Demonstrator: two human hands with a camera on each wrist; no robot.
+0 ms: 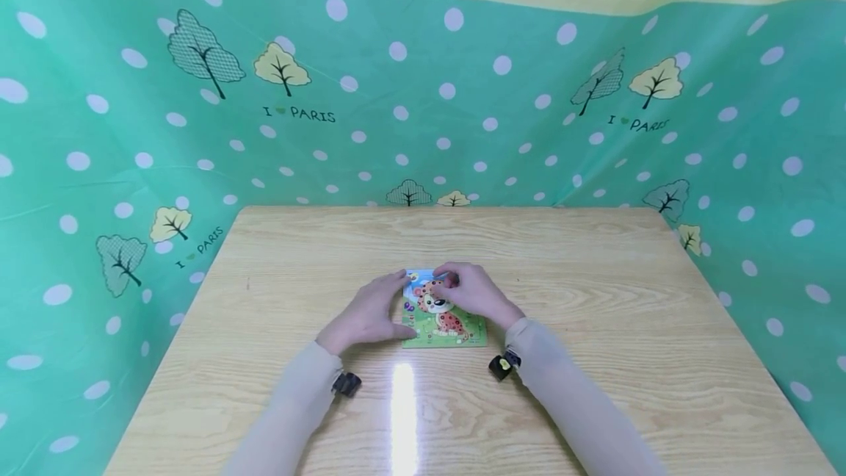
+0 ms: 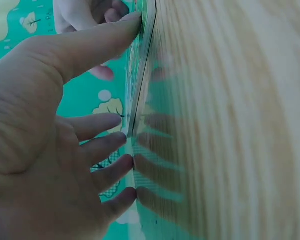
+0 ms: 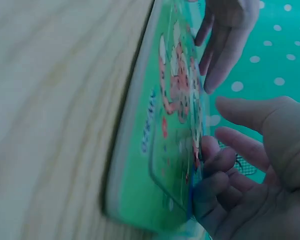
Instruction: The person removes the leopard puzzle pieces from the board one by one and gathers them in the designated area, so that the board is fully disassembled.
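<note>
Along the left edge of the board, the left hand has fingers spread; the right hand curls over its far right part, pinching what, if anything, I cannot tell. It looks light, stiff, slightly slippery, best held by opposite edges. Flat on the table, its leopard's head points away, long axis probably likewise.

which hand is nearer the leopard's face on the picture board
Right: the right hand is over the top of the leopard's face; the left hand is at the left edge of the picture board.
</note>
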